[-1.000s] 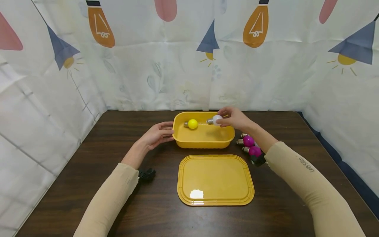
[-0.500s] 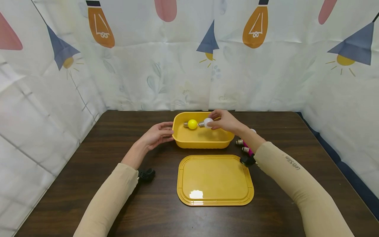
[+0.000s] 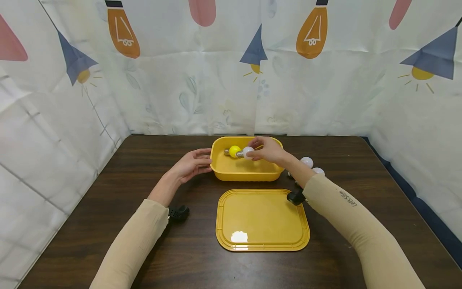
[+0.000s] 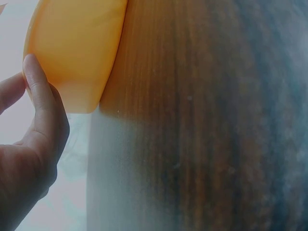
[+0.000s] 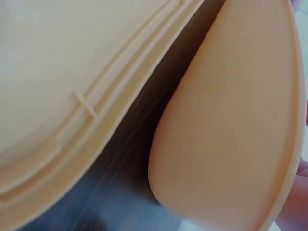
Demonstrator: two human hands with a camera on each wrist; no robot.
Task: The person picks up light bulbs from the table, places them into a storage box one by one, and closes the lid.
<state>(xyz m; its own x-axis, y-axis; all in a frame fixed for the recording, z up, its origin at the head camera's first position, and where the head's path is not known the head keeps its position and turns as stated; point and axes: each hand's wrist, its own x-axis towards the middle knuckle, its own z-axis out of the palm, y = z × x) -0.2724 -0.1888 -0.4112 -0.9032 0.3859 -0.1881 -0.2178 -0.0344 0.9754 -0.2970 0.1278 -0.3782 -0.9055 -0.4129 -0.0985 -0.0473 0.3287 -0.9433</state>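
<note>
In the head view, my right hand [image 3: 268, 150] pinches a white light bulb [image 3: 248, 152] by its round globe, inside the yellow bin [image 3: 249, 176]. Its metal screw base points left and overlaps a yellow light bulb [image 3: 234, 151] lying in the bin. My left hand [image 3: 191, 163] rests its fairly straight fingertips against the bin's left end. The left wrist view shows a digit of the left hand [image 4: 36, 139] against the bin's wall [image 4: 79, 53]. From the right wrist, the outer side of the bin [image 5: 231, 125] hides the bulbs and most of the right hand.
A yellow lid [image 3: 262, 220] lies flat on the dark wooden table [image 3: 180, 257], just in front of the bin. Right of the bin, white bulbs [image 3: 306, 161] show beyond my right forearm, which hides things there. A patterned cloth [image 3: 162, 96] hangs behind the table.
My right hand has carried the white bulb leftward and slightly down inside the bin, up to the yellow bulb. The forearm now covers the magenta bulbs. My left hand has stayed in place.
</note>
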